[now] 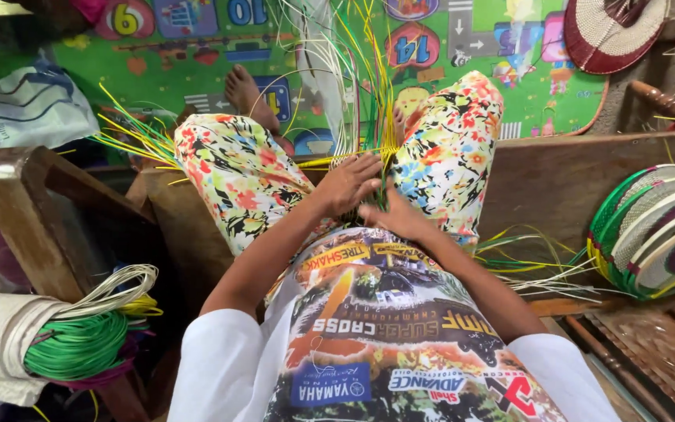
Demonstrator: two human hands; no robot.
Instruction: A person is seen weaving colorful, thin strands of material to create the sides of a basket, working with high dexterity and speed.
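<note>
Close to us, a coil of green strips [78, 344] lies on the left with pale strips [115, 289] looped over it, next to a wooden chair arm [17, 191]. The person sits on a wooden bench [572, 176] in flowered trousers.

Both hands meet between the knees. The left hand [347, 186] lies flat with its fingers spread out, pressing on the weaving [380, 168]. The right hand [394, 216] is just below it and touches it; its fingers seem to be curled on the strips, but I cannot tell for sure how tight the grip is. The woven part is mostly hidden under the hands, so it looks small. Many long yellow, green and white strips [353, 70] stand up loose out of it. More loose ends fan out by the left knee [138, 144]. So I think only the start is done, and most of the weaving is left.

To the right, a stack of finished round woven pieces [654, 230] rests on the bench, with spare strips [541, 270] beside it. I see no basket or box with things in it.

Farther off is a bare foot [248, 94] on a bright green play mat [197, 47]. A red and white woven fan [611, 31] lies at the top right.
</note>
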